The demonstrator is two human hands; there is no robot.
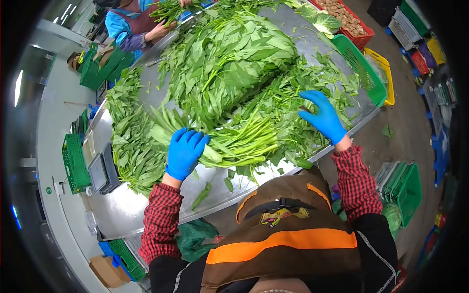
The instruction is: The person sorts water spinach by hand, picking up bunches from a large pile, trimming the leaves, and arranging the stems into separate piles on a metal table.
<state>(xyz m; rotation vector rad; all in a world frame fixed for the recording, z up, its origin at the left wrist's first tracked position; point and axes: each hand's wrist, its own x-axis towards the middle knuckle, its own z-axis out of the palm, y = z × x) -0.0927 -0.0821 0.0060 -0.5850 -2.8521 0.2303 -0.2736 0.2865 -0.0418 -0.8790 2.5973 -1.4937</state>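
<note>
Our left hand (184, 154), gloved blue, is closed over the leafy side of the bunch (249, 141); its cut stems point right, above the near part of the table (215, 188). Our right hand (322, 117) is raised right of the stems, thumb and fingers apart around a small dark item (304, 110); whether it is gripped, we cannot tell. We note the large pile (229, 63) just beyond the bunch, loose leaves (312, 80) to its right, and a scale (101, 172) at the table's left edge.
</note>
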